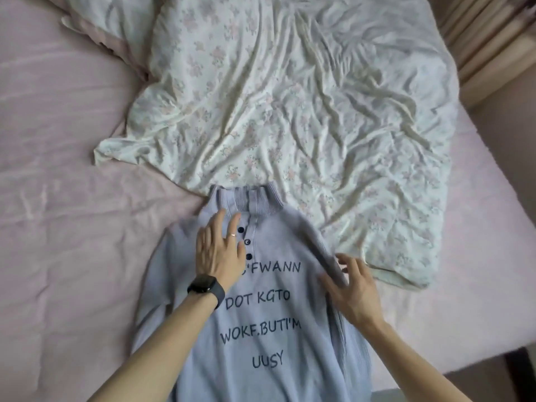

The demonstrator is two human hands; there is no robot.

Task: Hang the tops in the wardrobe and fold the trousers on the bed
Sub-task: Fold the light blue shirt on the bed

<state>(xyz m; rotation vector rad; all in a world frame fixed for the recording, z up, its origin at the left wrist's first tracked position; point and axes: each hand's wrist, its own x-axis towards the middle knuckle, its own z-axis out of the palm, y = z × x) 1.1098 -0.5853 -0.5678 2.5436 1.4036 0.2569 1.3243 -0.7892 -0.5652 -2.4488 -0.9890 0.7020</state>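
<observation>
a pale blue knitted sweater (pixel 269 384) with dark printed letters is laid flat, front up, on the pink bed (pixel 58 198), its collar overlapping the edge of the crumpled floral duvet (pixel 290 97) beyond it. the left hand (pixel 217 250), fingers straight and slightly spread, is pressed flat on the sweater's chest just beside its dark buttons (pixel 247 241); a dark watch (pixel 206 287) is worn at that wrist. the right hand (pixel 353 291) is held with fingers spread at the sweater's right shoulder edge, thumb against the cloth.
</observation>
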